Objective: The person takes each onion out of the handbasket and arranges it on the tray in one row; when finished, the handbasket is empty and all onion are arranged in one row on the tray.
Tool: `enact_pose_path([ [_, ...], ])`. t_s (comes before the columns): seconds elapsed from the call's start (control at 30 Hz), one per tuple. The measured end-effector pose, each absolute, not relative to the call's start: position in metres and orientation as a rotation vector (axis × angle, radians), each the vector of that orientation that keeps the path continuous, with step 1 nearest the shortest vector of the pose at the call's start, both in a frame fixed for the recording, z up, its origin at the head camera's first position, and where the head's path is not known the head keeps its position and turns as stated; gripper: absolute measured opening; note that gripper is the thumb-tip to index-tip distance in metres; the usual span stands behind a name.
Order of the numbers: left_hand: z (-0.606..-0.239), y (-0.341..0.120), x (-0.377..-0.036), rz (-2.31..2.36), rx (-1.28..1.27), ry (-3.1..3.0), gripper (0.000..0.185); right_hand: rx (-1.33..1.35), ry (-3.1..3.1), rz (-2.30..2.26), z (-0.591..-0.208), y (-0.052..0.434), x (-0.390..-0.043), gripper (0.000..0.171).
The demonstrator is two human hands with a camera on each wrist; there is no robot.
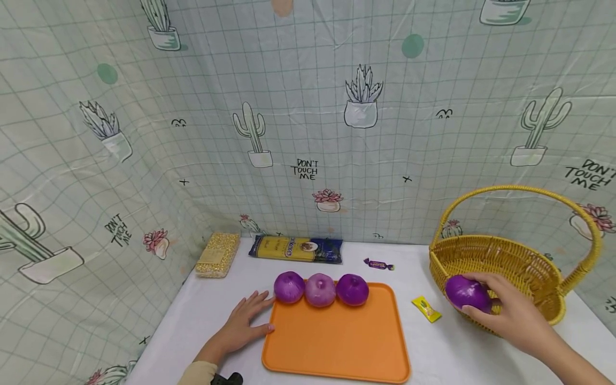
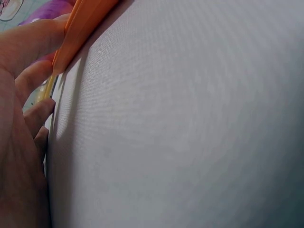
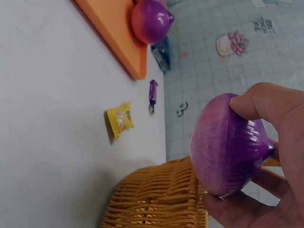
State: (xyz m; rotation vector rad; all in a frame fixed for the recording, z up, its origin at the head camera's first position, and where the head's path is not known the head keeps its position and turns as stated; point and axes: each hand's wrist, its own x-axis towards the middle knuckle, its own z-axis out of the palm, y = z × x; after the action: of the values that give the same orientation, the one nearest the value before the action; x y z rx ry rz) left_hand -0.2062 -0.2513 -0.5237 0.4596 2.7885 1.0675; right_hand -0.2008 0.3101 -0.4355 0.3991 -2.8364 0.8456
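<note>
My right hand (image 1: 512,315) grips a purple onion (image 3: 228,147) between thumb and fingers, at the near left rim of a yellow wicker basket (image 1: 500,243). Fingers spread, my left hand (image 1: 245,326) rests at the left edge of an orange tray (image 1: 337,342). Its thumb and fingertips touch the tray's side, as the left wrist view shows. Along the tray's far edge sit three more onions in a row: a purple one (image 1: 289,287) on the left, a paler one (image 1: 320,290) in the middle and a darker one (image 1: 353,290) on the right.
Between tray and basket lies a yellow candy packet (image 1: 426,309). Farther back is a purple wrapped candy (image 1: 378,264). A pasta bag (image 1: 295,249) and a bag of yellow grains (image 1: 218,255) lie by the cloth backdrop. The basket's tall handle (image 1: 515,188) arches over it.
</note>
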Motion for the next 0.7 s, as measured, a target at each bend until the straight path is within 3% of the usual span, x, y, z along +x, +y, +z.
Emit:
enact_pose_path([
  [0.7,-0.527,-0.251,-0.208,1.052,0.447,2.800,0.070,0.520,-2.769,0.877,-0.454,0.283,-0.199,0.060],
])
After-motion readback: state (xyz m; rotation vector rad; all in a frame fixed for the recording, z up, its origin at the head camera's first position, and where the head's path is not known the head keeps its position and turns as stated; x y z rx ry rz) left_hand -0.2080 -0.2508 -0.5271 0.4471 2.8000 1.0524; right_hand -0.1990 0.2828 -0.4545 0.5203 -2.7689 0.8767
